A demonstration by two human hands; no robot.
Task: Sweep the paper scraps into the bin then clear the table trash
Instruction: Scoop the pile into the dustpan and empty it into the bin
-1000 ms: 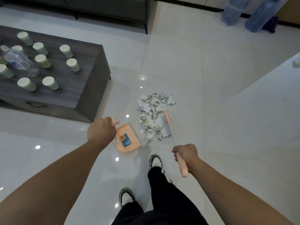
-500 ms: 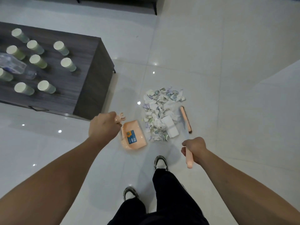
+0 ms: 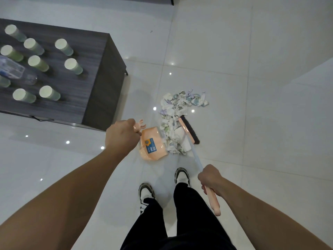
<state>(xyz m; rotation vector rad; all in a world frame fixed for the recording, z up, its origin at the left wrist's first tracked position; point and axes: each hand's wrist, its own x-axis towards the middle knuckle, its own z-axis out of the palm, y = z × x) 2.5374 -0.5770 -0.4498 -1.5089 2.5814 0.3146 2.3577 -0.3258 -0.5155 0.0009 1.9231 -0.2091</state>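
Observation:
A pile of torn paper scraps [image 3: 177,112] lies on the white tiled floor ahead of my feet. My left hand [image 3: 121,137] grips the handle of a peach dustpan [image 3: 153,146], which sits on the floor with its mouth against the pile's left side. My right hand [image 3: 210,178] grips the peach handle of a broom [image 3: 189,129]. The broom's dark bristles press on the pile's right side. A dark wooden coffee table [image 3: 75,94] at the left carries several paper cups [image 3: 73,65] and a clear plastic bottle [image 3: 12,70] lying on its side.
My two shoes [image 3: 182,175] and dark trouser legs stand just behind the dustpan. The coffee table's corner and thin metal leg [image 3: 126,73] lie close to the left of the pile. White floor tiles stretch to the right and far side.
The broom head has moved left into the right side of the scrap pile. The dustpan and my left hand stay where they were.

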